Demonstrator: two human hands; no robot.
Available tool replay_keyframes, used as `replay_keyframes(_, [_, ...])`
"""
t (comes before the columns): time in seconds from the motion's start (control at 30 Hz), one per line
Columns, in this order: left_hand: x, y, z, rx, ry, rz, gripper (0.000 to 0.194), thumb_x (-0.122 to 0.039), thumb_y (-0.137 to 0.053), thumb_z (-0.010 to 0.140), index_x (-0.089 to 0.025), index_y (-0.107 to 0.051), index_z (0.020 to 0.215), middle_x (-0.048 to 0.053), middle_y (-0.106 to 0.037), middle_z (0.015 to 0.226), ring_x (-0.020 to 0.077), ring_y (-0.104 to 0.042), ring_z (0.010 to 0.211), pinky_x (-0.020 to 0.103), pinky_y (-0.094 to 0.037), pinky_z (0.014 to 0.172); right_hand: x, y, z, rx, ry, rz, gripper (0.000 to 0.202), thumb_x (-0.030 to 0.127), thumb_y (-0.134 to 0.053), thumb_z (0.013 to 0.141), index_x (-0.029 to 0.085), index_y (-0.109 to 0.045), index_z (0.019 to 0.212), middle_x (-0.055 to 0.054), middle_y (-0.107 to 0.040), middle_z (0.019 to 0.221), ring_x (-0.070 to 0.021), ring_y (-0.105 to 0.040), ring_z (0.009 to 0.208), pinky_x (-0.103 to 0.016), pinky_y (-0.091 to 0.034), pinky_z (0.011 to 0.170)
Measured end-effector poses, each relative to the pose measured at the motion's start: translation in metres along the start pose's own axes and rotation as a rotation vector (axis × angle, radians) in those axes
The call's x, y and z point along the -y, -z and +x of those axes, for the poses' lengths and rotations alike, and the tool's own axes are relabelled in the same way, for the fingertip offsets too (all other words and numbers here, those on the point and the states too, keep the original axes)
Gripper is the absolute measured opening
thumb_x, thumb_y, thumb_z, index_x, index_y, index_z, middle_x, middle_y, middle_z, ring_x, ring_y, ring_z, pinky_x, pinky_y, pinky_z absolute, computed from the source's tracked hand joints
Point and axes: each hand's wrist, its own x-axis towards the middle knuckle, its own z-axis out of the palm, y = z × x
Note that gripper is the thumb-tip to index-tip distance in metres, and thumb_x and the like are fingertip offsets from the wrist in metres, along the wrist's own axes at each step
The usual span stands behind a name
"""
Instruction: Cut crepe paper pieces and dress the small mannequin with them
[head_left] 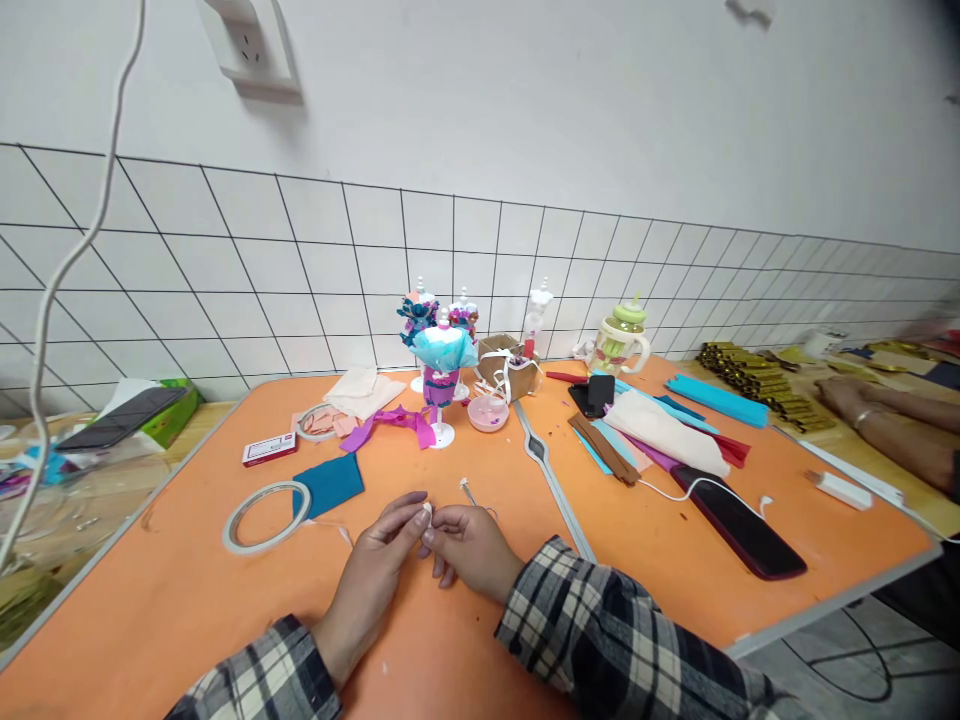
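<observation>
My left hand (382, 565) and my right hand (472, 545) meet above the orange table (420, 660), fingertips pinched together. Between them shows a small white piece (427, 510), too small to name. Just beyond my right hand lies a thin tool with a pale tip (466, 490), partly hidden. To the left are a roll of white tape (232, 522) and a blue fabric piece (334, 485). Straight ahead stands a mini dress form (441, 385) in purple and light blue, with a magenta ribbon (397, 425) beside it.
Other dress forms (420, 315) stand behind, near a cardboard box (495, 365) and a pink dish (488, 413). At right are fabric strips (607, 450), a phone (739, 520), a charger (844, 490) and a bottle (621, 340). Another person's hand (844, 395) rests at far right.
</observation>
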Motion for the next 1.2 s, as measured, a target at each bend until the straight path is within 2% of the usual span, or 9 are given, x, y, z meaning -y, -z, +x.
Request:
replay_keyframes(0.13, [-0.002,0.005,0.001,0.021,-0.008,-0.022,0.045,-0.050,-0.064,0.080,-0.017,-0.068,0.111,0.011,-0.067,0.118,0.0279,-0.060,0.109,0.038,-0.047,0.092,0.001,0.005,-0.001,-0.030,-0.012,-0.103,0.032,0.046,-0.060,0.081,0.014,-0.064,0.084,0.002,-0.059,0.064,-0.0058,-0.050,0.044,-0.018,-0.042,0.042])
replay_keyframes(0.23, [-0.013,0.012,0.003,0.070,-0.150,0.138,0.047,-0.050,-0.053,0.088,-0.021,-0.060,0.123,0.011,-0.063,0.125,0.0283,-0.056,0.117,0.041,-0.045,0.096,0.000,0.014,-0.003,-0.055,-0.026,-0.236,0.022,0.036,-0.059,0.084,0.015,-0.067,0.084,0.003,-0.058,0.059,-0.0062,-0.049,0.043,-0.019,-0.042,0.045])
replay_keyframes(0.4, [-0.031,0.021,0.005,0.201,-0.540,0.846,0.028,-0.047,-0.063,0.080,-0.028,-0.071,0.098,0.008,-0.064,0.116,0.0310,-0.053,0.114,0.048,-0.037,0.099,-0.002,0.029,-0.005,0.022,0.105,-0.588,0.024,0.031,-0.054,0.087,0.018,-0.070,0.074,0.002,-0.062,0.058,-0.0082,-0.053,0.051,-0.020,-0.040,0.053])
replay_keyframes(0.5, [-0.032,0.020,0.004,0.241,-0.615,1.042,0.018,-0.038,-0.056,0.086,-0.029,-0.072,0.086,0.005,-0.067,0.107,0.0291,-0.055,0.107,0.048,-0.035,0.095,-0.003,0.031,-0.007,0.033,0.179,-0.716,0.027,0.031,-0.053,0.088,0.019,-0.069,0.071,0.002,-0.063,0.058,-0.0084,-0.054,0.053,-0.020,-0.038,0.054])
replay_keyframes(0.67, [-0.026,0.017,0.006,0.247,-0.591,1.016,0.020,-0.033,-0.054,0.086,-0.026,-0.071,0.077,0.004,-0.069,0.094,0.0254,-0.060,0.095,0.042,-0.038,0.089,0.002,0.028,-0.011,-0.036,0.237,-0.749,0.012,0.029,-0.061,0.080,0.021,-0.069,0.083,0.003,-0.066,0.066,-0.0084,-0.055,0.055,-0.020,-0.039,0.054])
replay_keyframes(0.77, [-0.024,0.016,0.008,0.183,-0.559,0.930,0.021,-0.036,-0.056,0.085,-0.025,-0.072,0.075,0.005,-0.070,0.090,0.0255,-0.061,0.093,0.040,-0.042,0.085,0.006,0.023,-0.012,-0.114,0.252,-0.638,0.025,0.030,-0.070,0.073,0.021,-0.065,0.096,0.002,-0.070,0.082,-0.0085,-0.059,0.057,-0.020,-0.044,0.056])
replay_keyframes(0.93, [-0.024,0.015,0.008,0.149,-0.489,0.762,0.024,-0.040,-0.058,0.083,-0.023,-0.072,0.073,0.006,-0.070,0.087,0.0249,-0.063,0.091,0.037,-0.047,0.083,0.004,0.015,-0.007,-0.211,0.243,-0.413,0.011,0.029,-0.067,0.076,0.018,-0.066,0.080,-0.001,-0.069,0.074,-0.0120,-0.064,0.065,-0.023,-0.049,0.062])
replay_keyframes(1.07, [-0.022,0.015,0.008,0.170,-0.442,0.679,0.027,-0.043,-0.056,0.085,-0.023,-0.071,0.075,0.006,-0.069,0.087,0.0241,-0.064,0.091,0.035,-0.048,0.085,0.005,0.017,-0.004,-0.205,0.157,-0.222,0.015,0.031,-0.069,0.072,0.017,-0.068,0.078,0.000,-0.065,0.067,-0.0123,-0.060,0.060,-0.023,-0.050,0.056])
replay_keyframes(1.2, [-0.022,0.018,0.007,0.172,-0.471,0.794,0.030,-0.045,-0.055,0.086,-0.025,-0.071,0.101,0.008,-0.069,0.102,0.0278,-0.060,0.102,0.043,-0.045,0.091,0.010,0.027,-0.004,-0.150,0.065,-0.243,0.016,0.031,-0.069,0.072,0.016,-0.070,0.079,0.000,-0.062,0.064,-0.0117,-0.056,0.057,-0.022,-0.047,0.051])
